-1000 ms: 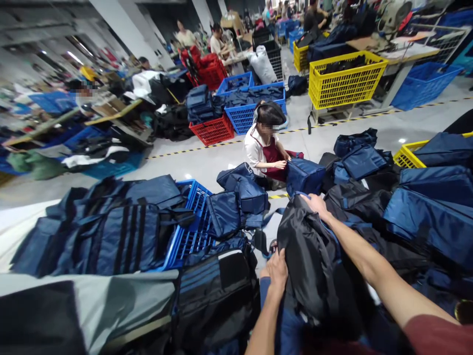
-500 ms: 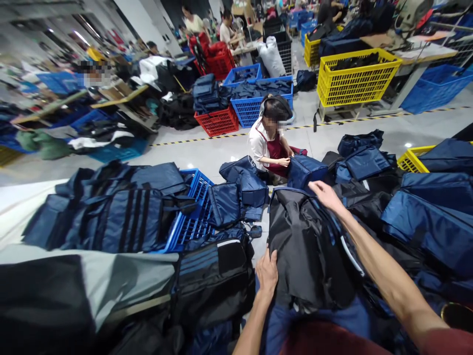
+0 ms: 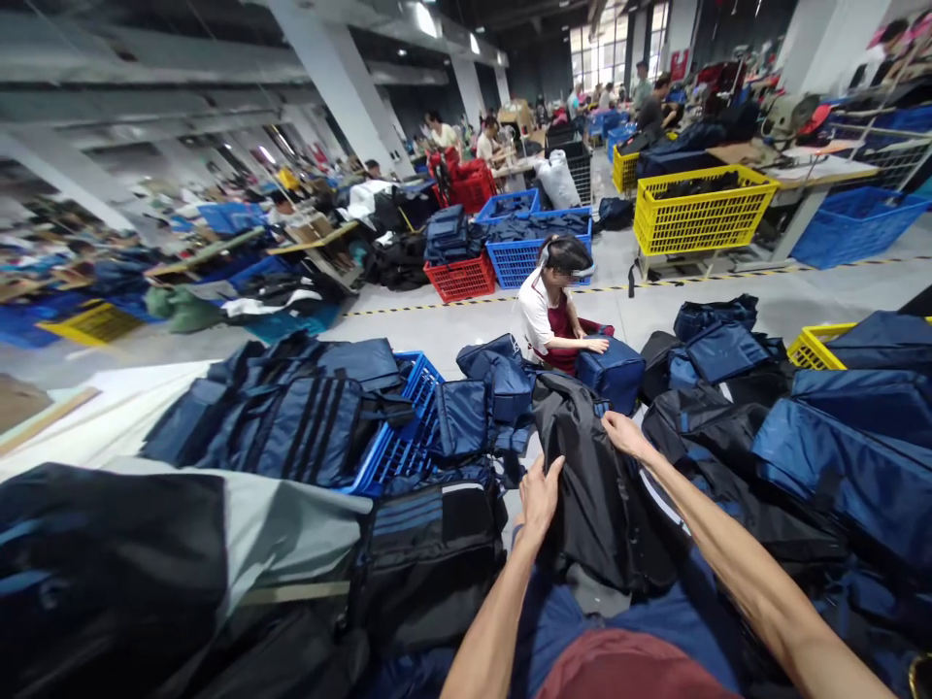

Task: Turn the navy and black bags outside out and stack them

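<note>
A black backpack (image 3: 582,485) with grey trim lies across my lap, its fabric creased lengthwise. My left hand (image 3: 539,497) grips its left edge, thumb on the front and the other fingers partly hidden at the side. On the right, my right hand (image 3: 627,435) pinches the upper edge of the same backpack with curled fingers. Just beyond its top sits a dark blue boxy bag (image 3: 612,374), under the hands of a co-worker (image 3: 546,311) seated low on the far side.
To my left, a blue crate (image 3: 397,437) stands beside stacked blue bag pieces (image 3: 291,408). A black bag (image 3: 429,553) lies near my left arm. Blue and black bags (image 3: 845,466) pile up on the right. Yellow crates (image 3: 703,209) stand beyond the striped floor line.
My view has tilted up. The backpack's top is drawn in narrower, and my right hand has come closer along its right edge. The co-worker's hand now rests on top of the blue bag.
</note>
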The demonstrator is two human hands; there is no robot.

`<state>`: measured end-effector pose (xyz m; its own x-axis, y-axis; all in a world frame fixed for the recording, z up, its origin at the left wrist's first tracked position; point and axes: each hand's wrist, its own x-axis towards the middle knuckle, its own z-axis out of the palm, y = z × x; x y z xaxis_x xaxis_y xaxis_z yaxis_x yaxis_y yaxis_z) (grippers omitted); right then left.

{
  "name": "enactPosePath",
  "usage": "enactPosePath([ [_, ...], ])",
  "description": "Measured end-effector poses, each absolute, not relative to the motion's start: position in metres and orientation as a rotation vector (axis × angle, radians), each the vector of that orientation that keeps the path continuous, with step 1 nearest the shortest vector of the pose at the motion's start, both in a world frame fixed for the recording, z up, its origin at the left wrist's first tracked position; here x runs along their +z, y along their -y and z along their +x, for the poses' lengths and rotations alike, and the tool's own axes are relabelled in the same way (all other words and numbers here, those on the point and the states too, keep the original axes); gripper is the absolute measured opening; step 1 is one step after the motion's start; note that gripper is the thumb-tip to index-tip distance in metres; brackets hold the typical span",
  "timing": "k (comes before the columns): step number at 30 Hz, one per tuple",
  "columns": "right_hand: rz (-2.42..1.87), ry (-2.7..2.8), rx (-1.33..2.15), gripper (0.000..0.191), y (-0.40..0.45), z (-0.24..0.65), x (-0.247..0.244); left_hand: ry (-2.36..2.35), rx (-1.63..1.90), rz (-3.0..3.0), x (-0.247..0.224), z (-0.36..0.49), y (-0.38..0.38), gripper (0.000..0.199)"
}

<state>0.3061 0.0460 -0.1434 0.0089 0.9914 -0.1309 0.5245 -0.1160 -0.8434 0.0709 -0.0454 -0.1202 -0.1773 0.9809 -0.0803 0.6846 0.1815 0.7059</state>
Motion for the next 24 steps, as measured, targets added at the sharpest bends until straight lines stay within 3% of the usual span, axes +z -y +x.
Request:
enactPosePath([
  [5,-1.523,1.381,0.98,0.061,-0.027,0.317,-0.098,-2.0,0.823,1.74,-0.083,0.073,0.07,0.05],
  [9,-1.317,1.326,0.918,0.065,0.001,0.314,-0.078,-1.944,0.708,1.798,-0.112,0.084,0.097,0.065],
  [13,-1.746,1.291,0.668,0.082,0.019,0.303,-0.112,-1.892,0.442,1.804,-0.164,0.108,0.108,0.065],
  [16,-1.933,1.276,0.587,0.094,0.011,0.296,-0.144,-1.845,0.382,1.804,-0.178,0.105,0.103,0.064],
  [20,-1.855,1.271,0.557,0.088,-0.004,0.286,-0.152,-1.629,0.441,1.687,-0.164,0.068,0.094,0.066],
  [24,-1.746,1.18,0.501,0.075,0.002,0.286,-0.127,-1.512,0.593,1.529,-0.141,0.04,0.083,0.063],
])
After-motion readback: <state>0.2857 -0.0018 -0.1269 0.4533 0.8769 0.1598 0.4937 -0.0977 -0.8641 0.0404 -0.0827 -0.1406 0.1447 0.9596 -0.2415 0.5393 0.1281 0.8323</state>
